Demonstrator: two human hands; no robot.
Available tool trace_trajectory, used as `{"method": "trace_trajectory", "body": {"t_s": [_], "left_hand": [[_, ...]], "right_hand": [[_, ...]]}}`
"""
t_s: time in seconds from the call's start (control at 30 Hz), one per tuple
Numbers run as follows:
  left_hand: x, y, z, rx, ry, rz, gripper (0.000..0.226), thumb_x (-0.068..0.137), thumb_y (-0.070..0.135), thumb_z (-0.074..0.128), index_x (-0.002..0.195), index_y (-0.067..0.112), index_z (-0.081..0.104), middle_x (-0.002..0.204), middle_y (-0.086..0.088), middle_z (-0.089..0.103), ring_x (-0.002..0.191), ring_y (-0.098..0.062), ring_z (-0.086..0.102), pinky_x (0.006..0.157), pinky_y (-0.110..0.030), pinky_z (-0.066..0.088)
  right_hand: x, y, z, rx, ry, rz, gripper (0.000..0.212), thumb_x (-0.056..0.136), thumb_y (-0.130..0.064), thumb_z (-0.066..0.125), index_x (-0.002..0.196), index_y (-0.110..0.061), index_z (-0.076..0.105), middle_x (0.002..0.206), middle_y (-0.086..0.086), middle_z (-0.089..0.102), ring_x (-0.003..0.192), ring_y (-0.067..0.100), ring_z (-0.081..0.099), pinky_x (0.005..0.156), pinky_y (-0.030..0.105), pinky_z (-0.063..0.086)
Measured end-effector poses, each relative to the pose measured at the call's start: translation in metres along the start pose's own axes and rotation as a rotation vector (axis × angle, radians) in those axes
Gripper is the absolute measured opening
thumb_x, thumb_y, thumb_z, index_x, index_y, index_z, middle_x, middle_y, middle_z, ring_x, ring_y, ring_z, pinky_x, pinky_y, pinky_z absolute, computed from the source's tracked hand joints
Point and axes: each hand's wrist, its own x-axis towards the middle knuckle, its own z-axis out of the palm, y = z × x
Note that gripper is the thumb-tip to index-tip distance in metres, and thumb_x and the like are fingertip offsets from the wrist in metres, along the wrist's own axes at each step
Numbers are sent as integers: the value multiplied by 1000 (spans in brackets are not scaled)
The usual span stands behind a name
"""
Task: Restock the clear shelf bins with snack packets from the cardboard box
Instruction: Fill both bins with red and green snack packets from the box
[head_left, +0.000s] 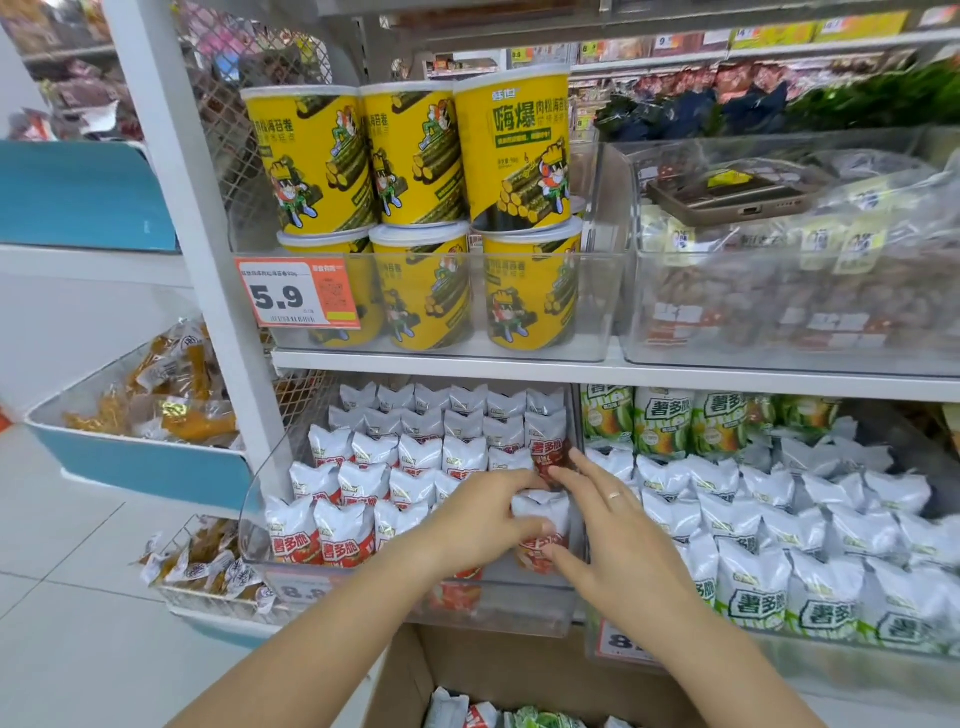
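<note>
A white-and-red foil snack packet (540, 525) stood at the front right corner of the clear plastic bin (415, 597), pinched by the left hand (483, 519). The right hand (618, 540) seemingly touched it, fingers nearly straight. Below sat the brown cardboard box (410, 675).

Upper shelf (519, 366): canister bin (441, 332) left, packet bin (779, 312) right.
Lower shelf: red-packet bin (415, 603) left, green-packet bin (779, 649) right.
Cardboard box (405, 670): below, before the red-packet bin.
Phone (727, 195): on the upper right packets.
</note>
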Motion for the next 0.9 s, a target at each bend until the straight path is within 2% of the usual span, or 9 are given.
{"method": "trace_trajectory", "body": {"t_s": [0.07, 0.17, 0.27, 0.4, 0.47, 0.57, 0.73, 0.8, 0.9], "left_hand": [[4, -3, -3, -15, 62, -42, 39, 87, 29, 68, 124, 18, 59, 108, 4, 62, 95, -10, 56, 77, -19, 43], [12, -1, -12, -76, 184, -100, 45, 89, 26, 66, 131, 13, 54, 118, 0, 59, 103, -9, 52, 74, -16, 37], [30, 2, -21, -142, 320, -151, 43, 93, 24, 60, 132, 8, 49, 118, -1, 57, 104, -13, 50, 73, -19, 31], [53, -4, -19, -225, 370, -290, 49, 97, 26, 54, 138, 2, 41, 140, -13, 48, 126, -29, 48, 93, -29, 39], [61, -11, -14, -216, 326, -341, 49, 98, 26, 53, 138, 2, 41, 141, -14, 47, 127, -32, 47, 98, -33, 40], [70, -14, -5, -29, 243, -291, 36, 95, 22, 57, 125, 2, 54, 124, -15, 59, 118, -33, 53, 82, -27, 38], [82, -8, 17, 304, 134, -161, 45, 93, 29, 60, 134, 12, 52, 133, -14, 56, 123, -30, 50, 95, -32, 40], [89, -5, 17, 519, 138, -173, 48, 92, 39, 59, 131, 13, 49, 128, -14, 58, 119, -32, 52, 92, -37, 43], [93, -2, 9, 871, 151, -199, 64, 85, 62, 53, 124, 10, 51, 122, -11, 58, 119, -30, 49, 95, -38, 38]], "right_hand": [[-2, 5, -4, 22, -14, 24, 73, 92, -49, 52, 150, -33, 13, 159, -15, 6, 145, 6, 13, 108, 24, 29], [-5, 8, -10, 43, -55, 46, 71, 93, -56, 45, 150, -33, 9, 157, -13, 14, 139, 9, 29, 104, 24, 33], [-8, 6, -10, 13, -85, 35, 71, 94, -57, 42, 151, -33, 7, 159, -11, 11, 140, 10, 28, 107, 24, 31], [-8, 6, -7, -11, -105, 55, 75, 94, -55, 43, 152, -31, 2, 161, -8, 5, 138, 12, 33, 106, 25, 32], [-8, 6, -8, -18, -114, 56, 75, 95, -54, 43, 153, -31, 1, 161, -7, 5, 136, 13, 36, 105, 26, 34], [-7, 5, -9, -27, -124, 54, 75, 96, -51, 43, 153, -30, -1, 161, -5, 6, 138, 14, 34, 105, 26, 34], [-6, 4, -11, -46, -128, 44, 76, 96, -47, 45, 153, -31, -2, 161, -4, 9, 128, 16, 45, 96, 27, 40], [-6, 5, -11, -53, -135, 43, 76, 96, -47, 45, 153, -30, -3, 161, -3, 8, 131, 16, 43, 98, 27, 40], [-6, 6, -10, -59, -140, 41, 76, 96, -48, 43, 153, -29, -3, 161, -3, 8, 134, 17, 39, 100, 28, 39]]}}
